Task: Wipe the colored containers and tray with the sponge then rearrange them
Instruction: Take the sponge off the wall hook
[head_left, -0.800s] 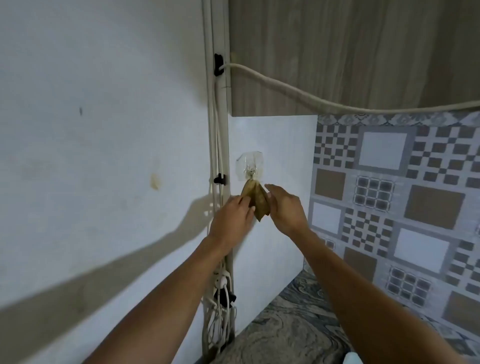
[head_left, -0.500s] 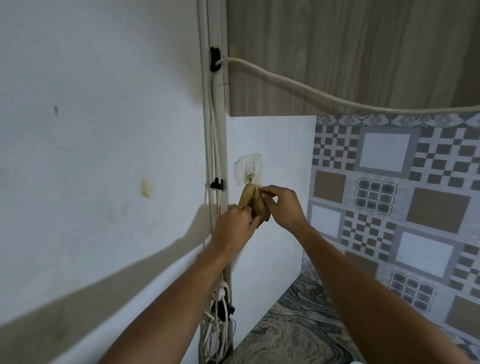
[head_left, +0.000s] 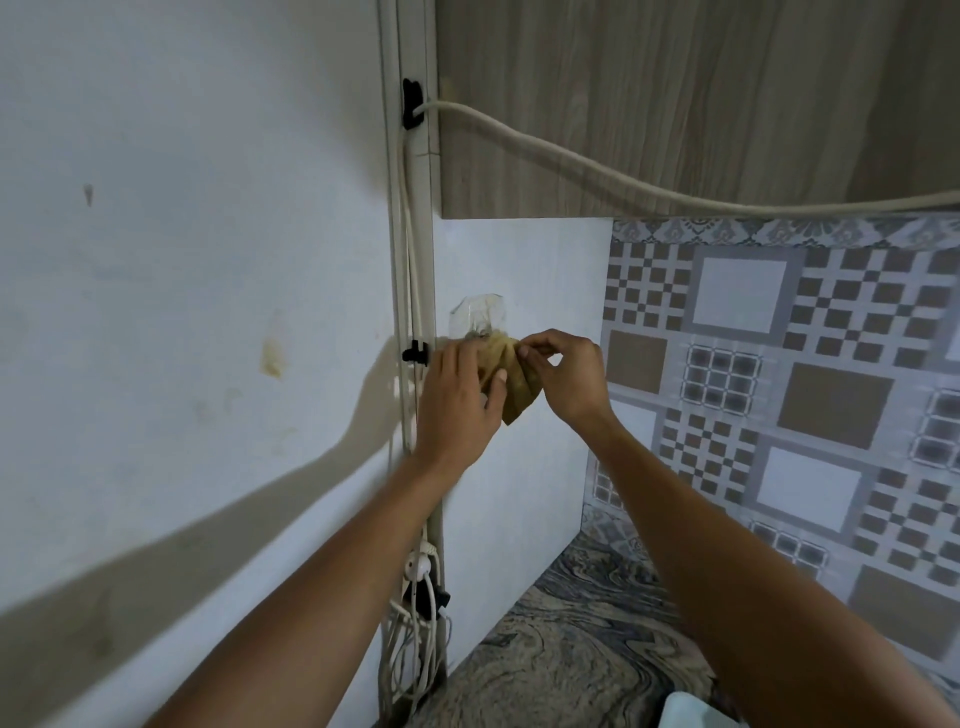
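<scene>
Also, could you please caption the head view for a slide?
Left hand and right hand hold a tan sponge at a clear wall hook under a wooden cabinet.

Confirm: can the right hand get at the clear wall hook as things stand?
Probably yes. The right hand pinches the sponge just below the hook, and nothing covers the hook's upper part.

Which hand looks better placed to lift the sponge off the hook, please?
Right, probably: the right hand pinches the sponge at its top edge beside the hook, while the left hand holds its lower part.
</scene>
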